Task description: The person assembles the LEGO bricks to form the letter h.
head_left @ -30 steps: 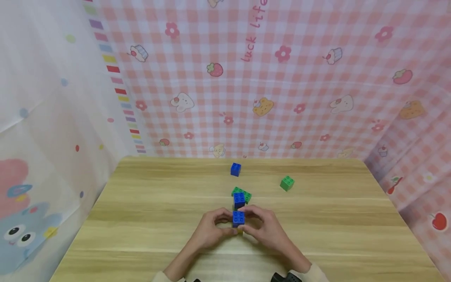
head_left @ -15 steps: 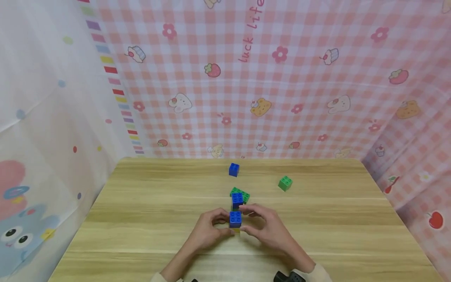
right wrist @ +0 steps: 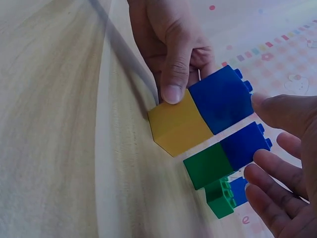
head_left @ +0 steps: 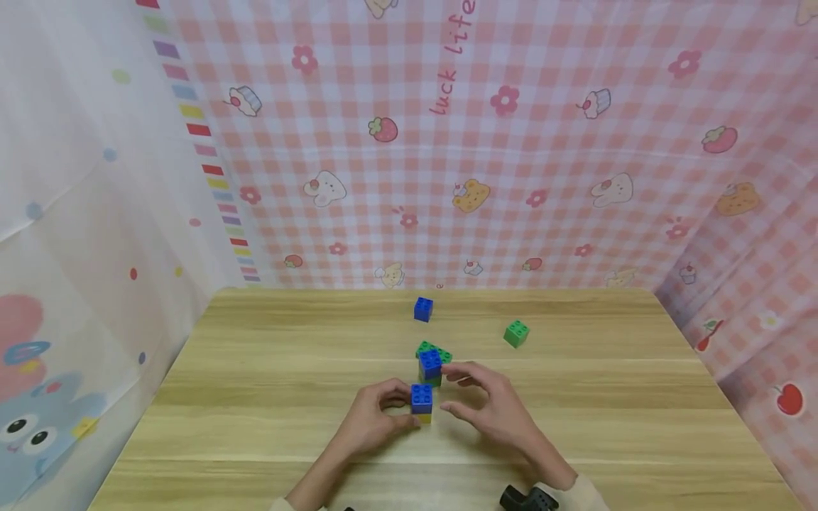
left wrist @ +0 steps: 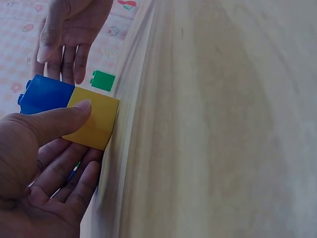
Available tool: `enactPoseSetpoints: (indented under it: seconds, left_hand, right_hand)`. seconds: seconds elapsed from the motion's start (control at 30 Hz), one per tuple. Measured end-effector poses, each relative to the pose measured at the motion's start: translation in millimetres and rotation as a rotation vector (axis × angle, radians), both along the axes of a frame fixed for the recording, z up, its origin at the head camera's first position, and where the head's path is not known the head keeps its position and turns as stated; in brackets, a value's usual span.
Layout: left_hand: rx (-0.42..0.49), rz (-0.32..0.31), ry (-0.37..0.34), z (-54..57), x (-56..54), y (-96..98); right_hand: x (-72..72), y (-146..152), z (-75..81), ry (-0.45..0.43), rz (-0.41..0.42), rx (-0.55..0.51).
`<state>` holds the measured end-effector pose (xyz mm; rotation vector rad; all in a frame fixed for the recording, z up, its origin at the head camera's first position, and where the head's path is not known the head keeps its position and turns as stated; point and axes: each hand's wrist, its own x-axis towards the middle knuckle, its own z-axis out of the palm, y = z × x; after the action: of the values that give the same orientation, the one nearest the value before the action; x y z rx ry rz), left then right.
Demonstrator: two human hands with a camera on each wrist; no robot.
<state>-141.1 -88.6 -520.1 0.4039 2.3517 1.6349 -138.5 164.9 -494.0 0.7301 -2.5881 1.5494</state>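
A blue toy brick sits on top of a yellow toy brick, making a two-brick tower. My left hand grips this tower low down, its thumb against the yellow brick and its fingers behind. On the right, my right hand holds nothing, fingers loosely bent and spread beside the tower. Just behind stands a second tower, a blue brick on a green brick. The right fingertips are close to that tower in the head view.
Beyond the second tower lies a longer green brick, partly hidden. A single blue brick is near the back edge of the wooden table, and a square green brick lies back right. A patterned cloth hangs behind.
My right hand has let go of the blue-and-yellow tower and moved a little right. The left hand still holds the tower. The whole head view has shifted slightly.
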Motion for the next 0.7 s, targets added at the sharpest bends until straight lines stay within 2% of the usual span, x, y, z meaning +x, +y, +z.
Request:
enactPoseSetpoints:
  seconds: [0.27, 0.7]
  left_hand:
    - [0.015, 0.028, 0.007, 0.9, -1.9, -7.7]
    - [-0.008, 0.082, 0.016, -0.1, -8.1, -19.1]
  right_hand:
    - [-3.7, 4, 1.7, 0.046, -0.034, -0.003]
    - [-14.7, 12, -1.1, 0.069, -0.092, 0.002]
